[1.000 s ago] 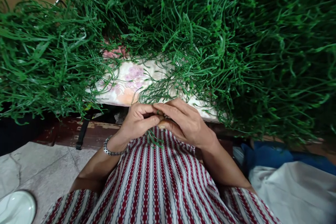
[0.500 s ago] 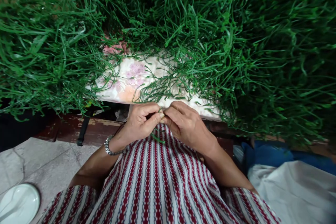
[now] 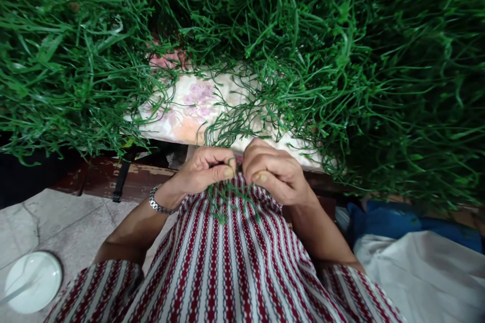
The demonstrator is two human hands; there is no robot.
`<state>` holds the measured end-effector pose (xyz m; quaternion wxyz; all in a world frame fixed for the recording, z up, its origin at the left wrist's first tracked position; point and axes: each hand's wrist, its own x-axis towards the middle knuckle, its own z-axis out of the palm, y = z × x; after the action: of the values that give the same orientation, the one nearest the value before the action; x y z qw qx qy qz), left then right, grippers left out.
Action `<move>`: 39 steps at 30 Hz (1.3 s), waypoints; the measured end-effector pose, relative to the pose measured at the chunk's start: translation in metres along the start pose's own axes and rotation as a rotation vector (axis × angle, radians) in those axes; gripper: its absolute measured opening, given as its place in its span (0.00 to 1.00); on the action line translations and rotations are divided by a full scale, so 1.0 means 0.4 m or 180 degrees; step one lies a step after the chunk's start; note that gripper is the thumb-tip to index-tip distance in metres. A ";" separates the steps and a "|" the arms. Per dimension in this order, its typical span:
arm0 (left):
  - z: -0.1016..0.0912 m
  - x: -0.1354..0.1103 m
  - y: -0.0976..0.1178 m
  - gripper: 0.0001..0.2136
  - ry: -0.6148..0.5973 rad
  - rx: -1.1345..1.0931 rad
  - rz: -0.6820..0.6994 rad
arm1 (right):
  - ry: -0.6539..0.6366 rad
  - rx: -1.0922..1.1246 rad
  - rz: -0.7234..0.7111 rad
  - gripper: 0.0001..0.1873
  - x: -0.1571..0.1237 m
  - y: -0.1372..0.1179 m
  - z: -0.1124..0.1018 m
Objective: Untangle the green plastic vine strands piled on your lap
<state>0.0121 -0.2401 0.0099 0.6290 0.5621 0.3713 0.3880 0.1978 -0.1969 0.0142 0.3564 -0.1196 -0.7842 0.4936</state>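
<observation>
At the left of the frame spread a leafy heap (image 3: 68, 75); toward the centre, my left hand (image 3: 206, 169) had thumb and forefinger closed on a thin green stem (image 3: 230, 161). I judged a light, steady pinch best there, since stems so slim could bruise, with the loose ends hanging free. Those green sprigs (image 3: 222, 207) dangled, blurred, at centre over my striped top (image 3: 227, 272). My left forearm slanted up from lower left, wrist fairly straight, palm turned inward. Just right of centre, apart from the left, my right hand (image 3: 276, 169) stood knuckles up, fingers curled closed, thumb pressed across; whether it gripped any stem I couldn't tell.
</observation>
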 end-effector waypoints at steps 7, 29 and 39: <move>0.017 0.010 -0.014 0.11 0.1010 0.1270 0.0567 | 0.0559 0.0548 0.1291 0.13 -0.012 0.023 0.056; 0.027 0.037 0.007 0.10 0.1011 -0.1909 -0.0190 | -0.0156 0.0328 0.0687 0.15 -0.021 0.039 0.062; -0.007 0.044 0.046 0.07 0.1580 -0.1387 0.0593 | 0.0745 -0.0259 0.0756 0.08 -0.006 -0.023 -0.002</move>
<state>0.0158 -0.2218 0.0273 0.5867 0.3345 0.3684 0.6389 0.2015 -0.2021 0.0210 0.3794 -0.2824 -0.7371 0.4828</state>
